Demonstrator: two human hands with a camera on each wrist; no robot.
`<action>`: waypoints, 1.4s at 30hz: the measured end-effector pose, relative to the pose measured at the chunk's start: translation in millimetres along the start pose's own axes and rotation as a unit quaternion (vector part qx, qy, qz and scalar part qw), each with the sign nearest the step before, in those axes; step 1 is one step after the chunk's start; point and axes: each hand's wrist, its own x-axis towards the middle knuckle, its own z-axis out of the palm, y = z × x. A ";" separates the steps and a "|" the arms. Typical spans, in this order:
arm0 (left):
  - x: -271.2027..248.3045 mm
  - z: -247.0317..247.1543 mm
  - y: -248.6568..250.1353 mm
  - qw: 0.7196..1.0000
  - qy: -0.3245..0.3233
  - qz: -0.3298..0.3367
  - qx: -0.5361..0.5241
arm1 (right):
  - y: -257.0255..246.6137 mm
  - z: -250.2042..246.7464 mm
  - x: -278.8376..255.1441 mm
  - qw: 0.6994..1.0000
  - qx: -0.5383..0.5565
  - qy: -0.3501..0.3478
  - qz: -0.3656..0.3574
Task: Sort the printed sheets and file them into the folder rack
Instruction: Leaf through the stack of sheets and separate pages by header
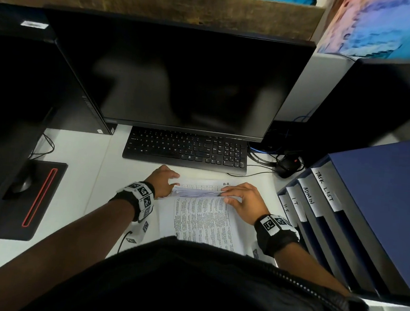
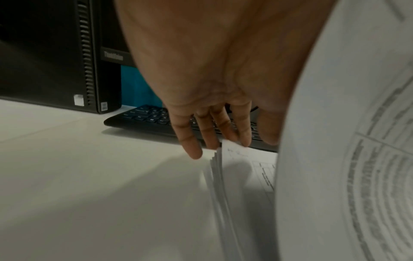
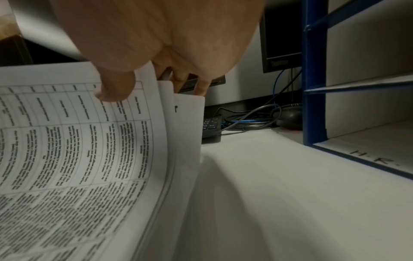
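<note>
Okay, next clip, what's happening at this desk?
A person is going through a stack of printed sheets on the white desk, in front of the keyboard. Both hands work the far edge: the left hand steadies the stack's corner with straight fingers, while the right hand pinches the upper pages and curls them back. A sheet marked H.R. shows underneath. The blue folder rack, with slots labelled H.R., I.T., ADMIN and TASK LIST, stands to the right; nothing is being filed yet.
</note>
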 end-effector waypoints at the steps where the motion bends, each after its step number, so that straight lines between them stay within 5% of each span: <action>1: -0.3 -0.8 0.6 1.000 -0.006 0.004 0.008 | -0.2 -1.2 0.2 1.000 0.014 -0.008 0.009; 8: -4.6 -9.0 5.2 0.996 0.007 0.037 0.081 | -1.0 0.5 -3.6 0.998 0.045 -0.027 0.016; 18: -7.8 -12.4 4.3 0.997 0.021 0.054 0.045 | 0.8 -0.1 -6.4 0.999 0.036 -0.031 0.015; 26: -19.6 -14.3 0.8 0.968 0.074 0.147 0.190 | -3.7 -3.0 -6.1 0.999 0.027 -0.034 0.015; 34: -14.1 -7.0 -18.7 0.983 -0.067 0.145 0.092 | -5.4 -3.7 -8.2 0.999 0.031 -0.031 0.022; 42: -5.8 -4.9 -11.0 0.978 -0.081 0.171 0.090 | -4.5 -3.2 -10.3 0.999 0.030 -0.030 0.027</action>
